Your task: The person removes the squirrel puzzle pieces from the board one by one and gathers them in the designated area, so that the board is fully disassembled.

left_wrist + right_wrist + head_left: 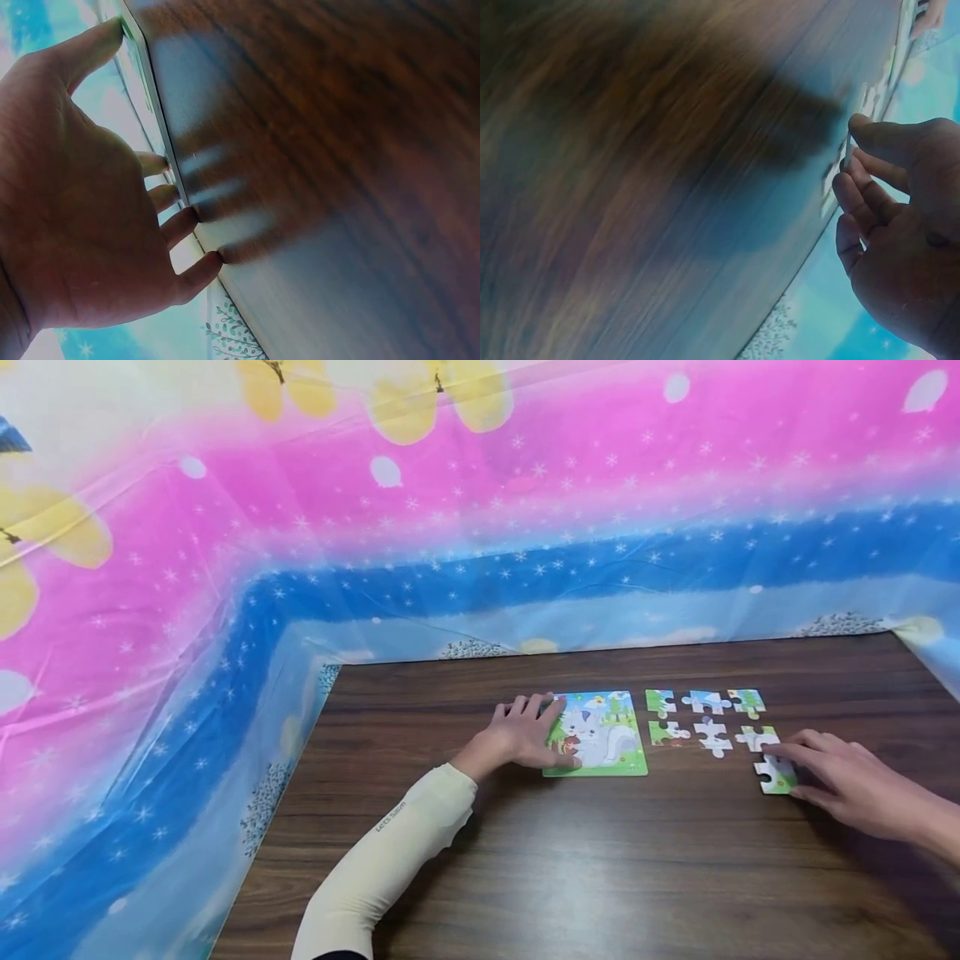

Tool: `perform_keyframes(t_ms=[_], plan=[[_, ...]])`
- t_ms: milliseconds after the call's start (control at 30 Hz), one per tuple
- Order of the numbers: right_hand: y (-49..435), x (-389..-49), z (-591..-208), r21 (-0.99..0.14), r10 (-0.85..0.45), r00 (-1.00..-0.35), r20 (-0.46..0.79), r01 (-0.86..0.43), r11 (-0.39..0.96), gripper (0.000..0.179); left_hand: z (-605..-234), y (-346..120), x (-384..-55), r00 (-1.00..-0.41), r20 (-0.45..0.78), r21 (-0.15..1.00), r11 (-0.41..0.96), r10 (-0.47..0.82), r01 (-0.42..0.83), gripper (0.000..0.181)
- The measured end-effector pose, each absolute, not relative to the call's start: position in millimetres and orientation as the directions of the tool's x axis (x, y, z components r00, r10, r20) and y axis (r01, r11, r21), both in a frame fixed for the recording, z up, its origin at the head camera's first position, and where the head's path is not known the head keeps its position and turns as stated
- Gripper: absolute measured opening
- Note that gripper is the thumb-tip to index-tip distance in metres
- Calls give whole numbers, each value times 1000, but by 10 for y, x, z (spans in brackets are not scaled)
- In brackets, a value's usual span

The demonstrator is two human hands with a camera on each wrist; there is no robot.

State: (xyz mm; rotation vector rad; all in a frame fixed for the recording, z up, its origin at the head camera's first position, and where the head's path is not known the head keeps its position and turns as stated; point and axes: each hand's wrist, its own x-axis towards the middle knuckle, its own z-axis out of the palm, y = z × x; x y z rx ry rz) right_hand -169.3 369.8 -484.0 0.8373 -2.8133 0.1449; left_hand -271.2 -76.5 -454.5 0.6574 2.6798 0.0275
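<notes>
My left hand rests with spread fingers on the left side of a square picture board showing a white squirrel. In the left wrist view, that hand has its thumb at the board's edge and two fingertips reaching the table. With thumb and fingers, my right hand pinches a white and green jigsaw piece. The right wrist view shows this piece edge-on between the fingertips. Just behind it lies another jigsaw piece, close to the right fingertips.
Several loose jigsaw pieces lie in two rows right of the board, among them a corner piece and a white middle piece. All stand on a dark wooden table. A colourful patterned cloth hangs behind and left of it.
</notes>
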Motion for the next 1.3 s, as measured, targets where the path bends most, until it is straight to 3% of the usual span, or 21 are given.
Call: perform_keyframes(t_ms=[433,700,1067,1300], plan=[[3664,-1680,-4786,-89,-492,-869,55,-495,864,76,-4571,-748,-2775,-803,-394,75,886,447,457,110],[3263,-1851,-4639,-74,-509,-850,133,-521,850,71,-4408,-835,-2675,-800,-368,89,874,474,477,105],[2330,-2047,-4617,-214,-570,-815,107,-579,787,58,-4375,-993,-2744,-753,-397,162,848,524,505,104],[1970,-2079,-4629,-377,-576,-816,58,-552,744,54,-4364,-967,-2737,-746,-395,176,841,536,511,105]])
